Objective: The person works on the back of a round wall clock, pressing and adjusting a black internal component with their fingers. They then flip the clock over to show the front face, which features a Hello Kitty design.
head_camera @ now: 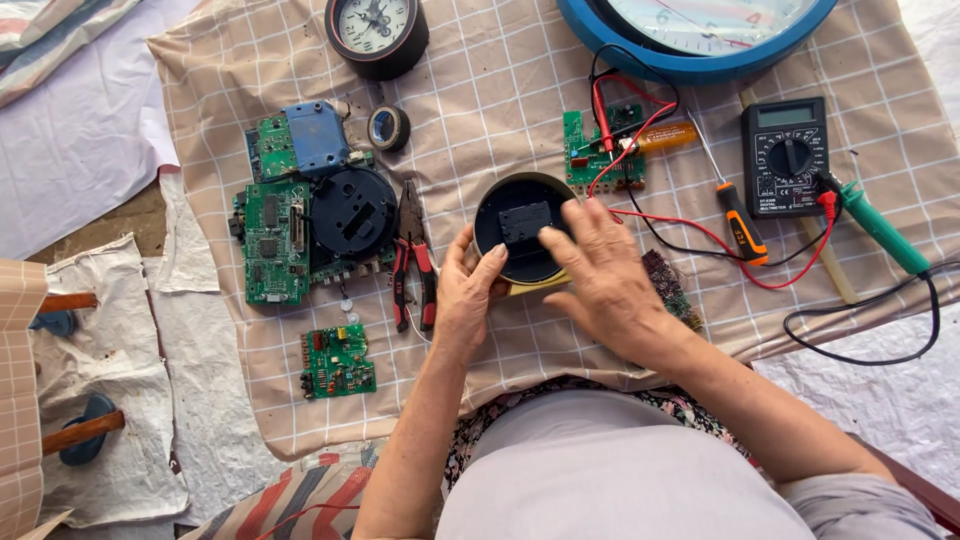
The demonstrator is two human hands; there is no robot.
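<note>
Across a checked beige cloth (520,60) spread on the floor lay everything, its near edge running under the person's forearms and its left edge stopping short of pale sheeting. At the far edge a big blue wall clock (700,40) ran out of view, with a small dark round clock (377,32) well to its left. Left of centre sat a cluster of green circuit boards (275,235) with a blue box and a black round housing on top, and red-handled pliers (412,262) lay just beside it, between the boards and the left hand (468,290). That hand's grip was clamped on the left rim of a small round black clock (522,232), lying back-up at the cloth's middle. The right hand (600,280) rested fingers on the clock's back panel, its grip apart rather than closed round anything. Red and black leads crossed the cloth right of the hands toward a black multimeter (785,155), crowding that side; an orange-handled screwdriver (738,222) lay among them. Bare cloth stayed open near the front left, save one small green board (337,362). A roll of tape (388,127) sat beyond the pliers.
</note>
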